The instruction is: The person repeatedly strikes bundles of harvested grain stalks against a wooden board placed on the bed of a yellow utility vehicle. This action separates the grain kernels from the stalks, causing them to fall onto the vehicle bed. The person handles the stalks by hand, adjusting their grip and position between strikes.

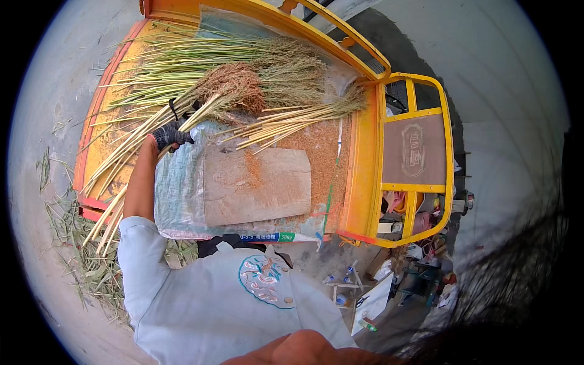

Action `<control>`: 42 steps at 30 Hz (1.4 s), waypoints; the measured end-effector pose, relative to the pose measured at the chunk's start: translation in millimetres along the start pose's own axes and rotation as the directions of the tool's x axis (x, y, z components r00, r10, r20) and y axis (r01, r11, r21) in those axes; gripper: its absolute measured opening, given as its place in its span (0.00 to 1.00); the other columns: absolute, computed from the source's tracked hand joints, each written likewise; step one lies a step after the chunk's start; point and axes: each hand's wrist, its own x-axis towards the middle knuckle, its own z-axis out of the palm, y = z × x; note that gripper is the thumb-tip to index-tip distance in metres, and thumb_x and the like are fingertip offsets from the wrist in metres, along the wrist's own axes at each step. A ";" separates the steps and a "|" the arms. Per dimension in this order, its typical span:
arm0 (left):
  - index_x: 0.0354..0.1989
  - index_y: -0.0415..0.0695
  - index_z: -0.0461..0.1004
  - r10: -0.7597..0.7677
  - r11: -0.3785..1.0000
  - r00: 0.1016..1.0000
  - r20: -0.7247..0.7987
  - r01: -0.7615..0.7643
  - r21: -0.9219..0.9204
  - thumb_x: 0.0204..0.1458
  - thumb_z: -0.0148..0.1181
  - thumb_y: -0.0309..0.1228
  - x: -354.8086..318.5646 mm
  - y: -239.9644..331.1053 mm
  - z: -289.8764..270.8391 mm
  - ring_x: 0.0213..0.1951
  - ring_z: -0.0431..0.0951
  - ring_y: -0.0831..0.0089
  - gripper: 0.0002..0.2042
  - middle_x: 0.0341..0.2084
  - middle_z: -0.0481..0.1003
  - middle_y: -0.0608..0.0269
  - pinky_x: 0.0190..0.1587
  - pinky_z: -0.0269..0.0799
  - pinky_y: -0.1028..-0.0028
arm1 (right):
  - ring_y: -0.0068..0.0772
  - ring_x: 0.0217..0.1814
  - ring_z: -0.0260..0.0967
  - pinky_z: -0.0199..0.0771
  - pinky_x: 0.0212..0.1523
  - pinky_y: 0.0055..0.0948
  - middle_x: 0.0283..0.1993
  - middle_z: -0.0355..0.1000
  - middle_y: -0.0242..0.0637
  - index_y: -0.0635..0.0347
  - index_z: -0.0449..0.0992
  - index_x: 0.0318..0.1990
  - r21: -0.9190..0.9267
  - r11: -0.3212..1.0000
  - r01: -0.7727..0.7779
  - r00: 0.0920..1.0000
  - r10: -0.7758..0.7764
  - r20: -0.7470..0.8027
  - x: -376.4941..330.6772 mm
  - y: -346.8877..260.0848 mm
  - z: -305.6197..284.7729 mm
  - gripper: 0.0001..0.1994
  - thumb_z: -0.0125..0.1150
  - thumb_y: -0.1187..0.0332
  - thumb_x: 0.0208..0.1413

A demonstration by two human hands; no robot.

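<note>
Left hand (169, 135), gloved, is clamping a bundle of grain stalks (201, 106) at 11 o'clock of the wooden board (255, 185); right hand apparently out of view.

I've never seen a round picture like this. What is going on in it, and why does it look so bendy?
The picture comes from a small camera worn on a person's head, looking down. Its very wide lens makes straight edges curve near the rim. At the bottom you see the person's pale blue shirt.

The left hand, in a dark glove, grips a bundle of long pale stalks with a brown bushy seed head at the far end. The right hand is not clearly in view.

The bundle lies over the orange bed of a small cart. On it are a woven plastic sheet, a flat wooden board, loose reddish grain and more green and yellow stalks. Beside the cart, leaves and stalk scraps are scattered on the concrete ground.
</note>
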 end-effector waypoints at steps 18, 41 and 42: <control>0.31 0.50 0.64 -0.107 0.954 0.994 -0.006 0.101 -0.283 0.52 0.57 0.38 -28.6 -50.2 121.0 0.10 0.56 0.83 0.09 0.11 0.59 0.73 0.11 0.51 0.82 | 0.53 0.44 0.70 0.69 0.43 0.43 0.38 0.73 0.53 0.55 0.77 0.40 0.222 0.943 -0.246 0.969 0.244 0.037 -96.0 62.2 79.1 0.29 0.47 0.39 0.46; 0.29 0.42 0.66 -0.035 0.946 0.868 0.495 0.188 -0.265 0.49 0.59 0.32 -35.0 -72.8 254.0 0.12 0.65 0.75 0.09 0.13 0.66 0.64 0.15 0.62 0.77 | 0.52 0.43 0.70 0.69 0.43 0.42 0.38 0.73 0.51 0.54 0.77 0.40 0.279 0.960 -0.024 0.997 0.044 -0.065 14.2 52.0 52.0 0.29 0.49 0.38 0.45; 0.29 0.43 0.65 -0.093 0.931 0.856 0.509 0.255 -0.260 0.49 0.59 0.32 -29.3 -82.4 268.4 0.13 0.65 0.76 0.09 0.13 0.66 0.65 0.15 0.61 0.77 | 0.52 0.43 0.70 0.70 0.43 0.42 0.38 0.73 0.51 0.54 0.77 0.40 0.280 0.960 -0.001 0.997 0.022 -0.072 27.1 49.3 46.7 0.29 0.49 0.38 0.45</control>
